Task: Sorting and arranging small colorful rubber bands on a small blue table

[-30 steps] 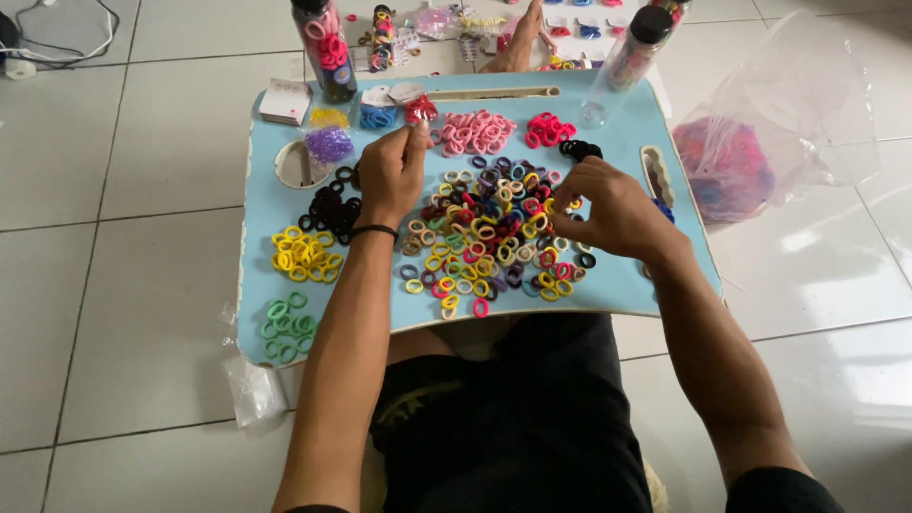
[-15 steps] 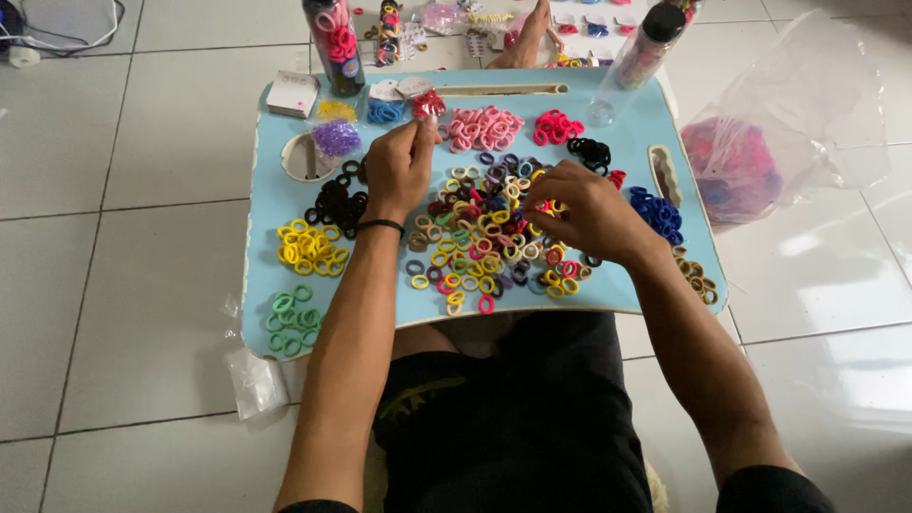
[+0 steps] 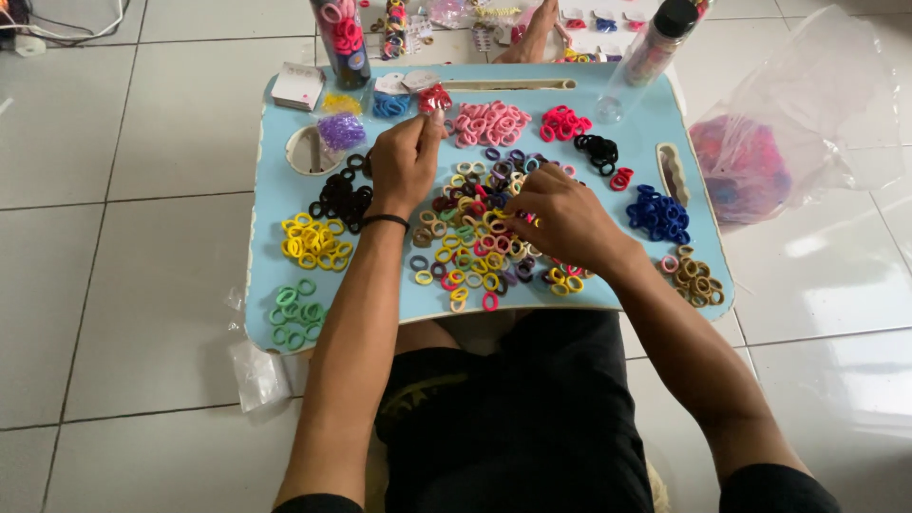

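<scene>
A light blue lap tray lies across my legs. At its middle is a mixed pile of small coloured hair ties. My right hand rests on the pile's right side, fingertips pinched on a pink hair tie. My left hand, with a black band at the wrist, is curled shut at the pile's upper left. Its fingertips touch a red bunch, and what it holds is hidden. Sorted heaps ring the pile: yellow, green, black, pink, blue, brown.
Two tall clear bottles of ties stand at the tray's far edge. A clear plastic bag of pink and purple ties lies on the white tiled floor to the right. Another person's foot and packets of accessories show beyond the tray.
My right hand has slid left across the mixed pile, uncovering the blue and brown heaps. My left hand has stayed by the red bunch.
</scene>
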